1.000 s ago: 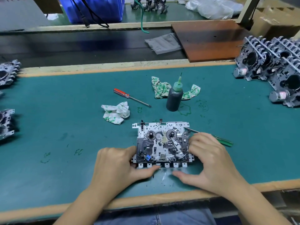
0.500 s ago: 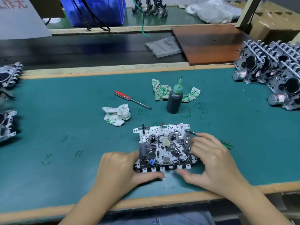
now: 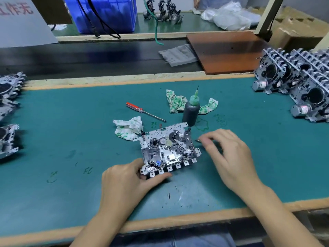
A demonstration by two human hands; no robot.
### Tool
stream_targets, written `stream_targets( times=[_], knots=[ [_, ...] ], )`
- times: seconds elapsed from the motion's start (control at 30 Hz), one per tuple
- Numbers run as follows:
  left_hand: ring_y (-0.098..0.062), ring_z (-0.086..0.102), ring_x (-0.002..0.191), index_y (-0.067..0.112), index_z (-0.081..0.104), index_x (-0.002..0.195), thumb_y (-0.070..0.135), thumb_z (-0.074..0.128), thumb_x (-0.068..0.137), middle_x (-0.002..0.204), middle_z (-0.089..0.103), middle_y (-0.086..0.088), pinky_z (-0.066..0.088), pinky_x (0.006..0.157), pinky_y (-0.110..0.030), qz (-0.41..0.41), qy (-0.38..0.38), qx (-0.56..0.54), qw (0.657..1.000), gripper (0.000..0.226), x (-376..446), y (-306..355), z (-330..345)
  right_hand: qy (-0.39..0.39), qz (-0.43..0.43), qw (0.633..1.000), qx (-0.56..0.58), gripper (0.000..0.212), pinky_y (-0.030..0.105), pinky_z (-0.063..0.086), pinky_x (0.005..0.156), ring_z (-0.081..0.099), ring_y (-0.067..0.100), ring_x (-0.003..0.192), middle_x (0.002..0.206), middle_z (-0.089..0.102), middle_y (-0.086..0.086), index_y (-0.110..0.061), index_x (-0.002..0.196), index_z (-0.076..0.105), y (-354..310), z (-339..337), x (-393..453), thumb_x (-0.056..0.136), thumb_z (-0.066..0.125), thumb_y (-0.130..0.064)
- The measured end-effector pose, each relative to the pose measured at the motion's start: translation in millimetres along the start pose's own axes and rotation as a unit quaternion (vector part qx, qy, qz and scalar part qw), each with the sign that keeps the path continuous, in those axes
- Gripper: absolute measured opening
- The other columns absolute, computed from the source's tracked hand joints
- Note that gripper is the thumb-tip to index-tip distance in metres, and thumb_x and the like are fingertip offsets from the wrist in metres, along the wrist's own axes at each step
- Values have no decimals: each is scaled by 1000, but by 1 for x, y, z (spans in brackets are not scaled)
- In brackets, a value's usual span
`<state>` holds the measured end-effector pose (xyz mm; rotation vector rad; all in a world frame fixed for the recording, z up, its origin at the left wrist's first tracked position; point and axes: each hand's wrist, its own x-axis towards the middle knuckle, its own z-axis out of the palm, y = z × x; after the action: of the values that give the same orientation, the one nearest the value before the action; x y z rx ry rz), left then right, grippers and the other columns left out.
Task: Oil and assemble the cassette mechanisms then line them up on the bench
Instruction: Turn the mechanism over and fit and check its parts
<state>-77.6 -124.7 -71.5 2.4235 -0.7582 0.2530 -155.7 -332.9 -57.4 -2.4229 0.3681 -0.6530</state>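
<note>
A silver cassette mechanism (image 3: 167, 150) lies face up on the green mat (image 3: 71, 139), turned slightly anticlockwise. My left hand (image 3: 124, 184) grips its near left corner, thumb along the front edge. My right hand (image 3: 229, 157) hovers just right of the mechanism with curled, blurred fingers over a thin metal tool whose tip (image 3: 196, 140) pokes out by the thumb. Whether the fingers hold the tool is hidden. A dark oil bottle (image 3: 191, 111) with a green nozzle stands upright just behind the mechanism.
A red-handled screwdriver (image 3: 142, 111) and two crumpled rags (image 3: 128, 129) (image 3: 175, 101) lie behind the mechanism. Several mechanisms stand in rows at the right (image 3: 302, 82) and along the left edge (image 3: 8, 86). A brown board (image 3: 226, 50) and a blue crate (image 3: 106, 13) sit beyond the mat.
My right hand has left the mechanism and moved right, over the thin tool. The mechanism has turned slightly anticlockwise in my left hand's grip.
</note>
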Motion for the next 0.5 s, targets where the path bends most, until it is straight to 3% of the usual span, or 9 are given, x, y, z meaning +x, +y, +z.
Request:
stream_targets(
  times=[0.1,0.2,0.3,0.4,0.5],
  knots=[
    [-20,46,31,31,43,46,76,48,61,32,26,9,30,39,-21,7,-6,0,1000,48,-1,-1,0,50,42,995,71,19,28,44,83,57,8,91,89,62,-12,-29,98,59,-4,-1,20,87,57,-44],
    [-19,49,32,29,57,49,77,48,61,31,36,7,28,40,-19,5,-19,-1,1000,50,-1,-2,2,28,97,988,119,42,37,45,91,54,11,101,102,57,-8,-29,117,45,-4,3,44,82,69,-29],
    [-16,48,33,26,61,50,79,46,60,32,40,9,31,39,-20,-6,-24,-2,1000,56,-1,-3,2,-23,159,976,147,63,33,40,96,48,12,111,116,49,-4,-24,129,38,-3,14,67,78,75,-26],
    [-16,49,34,24,65,53,80,45,60,32,42,9,38,38,-26,-8,-24,-1,1000,59,-1,-1,2,-65,196,965,163,59,22,34,86,47,10,109,116,49,-7,-22,123,39,2,29,82,78,77,-25],
    [-16,50,33,29,68,57,80,46,60,32,46,9,42,38,-27,-10,-23,-9,1000,55,-1,1,0,-46,220,960,169,43,17,35,69,51,13,98,105,58,-8,-21,106,38,5,39,83,82,74,-27]
  ],
)
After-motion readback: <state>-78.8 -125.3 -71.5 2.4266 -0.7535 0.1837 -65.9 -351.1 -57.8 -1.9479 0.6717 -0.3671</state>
